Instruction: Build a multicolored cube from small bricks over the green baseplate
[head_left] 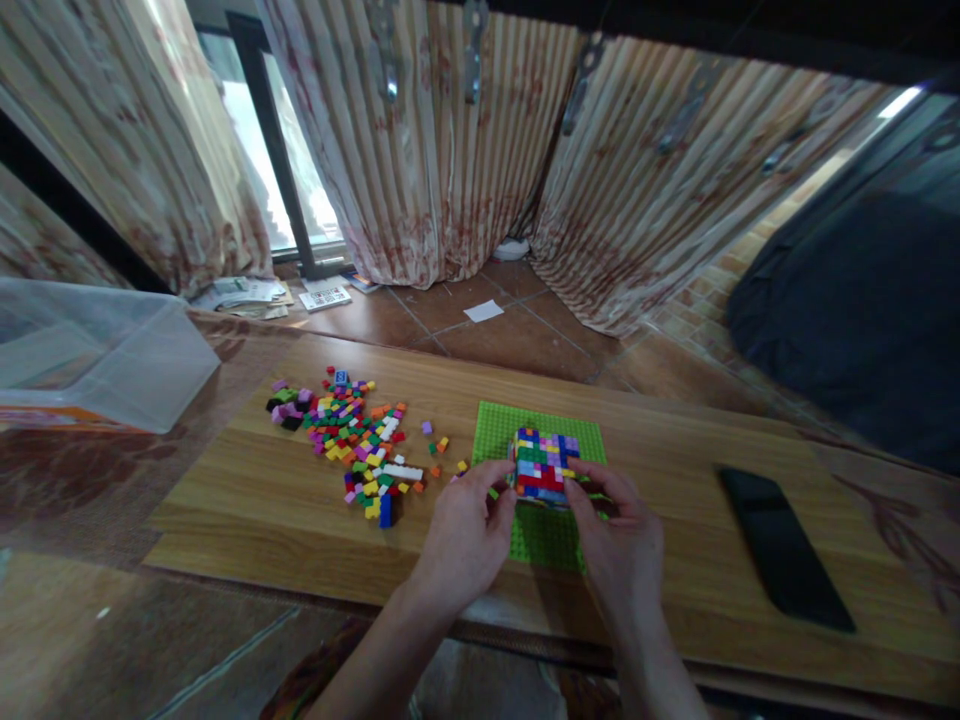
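A many-coloured block of small bricks (544, 464) stands on a green baseplate (502, 425) on the wooden board. My left hand (469, 530) is closed at the block's left side, fingertips pinched against its lower left edge. On the other side my right hand (616, 530) grips the lower right edge with curled fingers. Both hands rest over the near half of the baseplate and hide it. A loose pile of small coloured bricks (352, 435) lies to the left of the baseplate, apart from both hands.
A black phone (784, 550) lies on the wooden board (675, 460) at the right. At the far left sits a clear plastic tub (97, 360). Curtains, papers (244, 293) and tiled floor lie beyond. A dark bulky shape (862, 300) fills the right.
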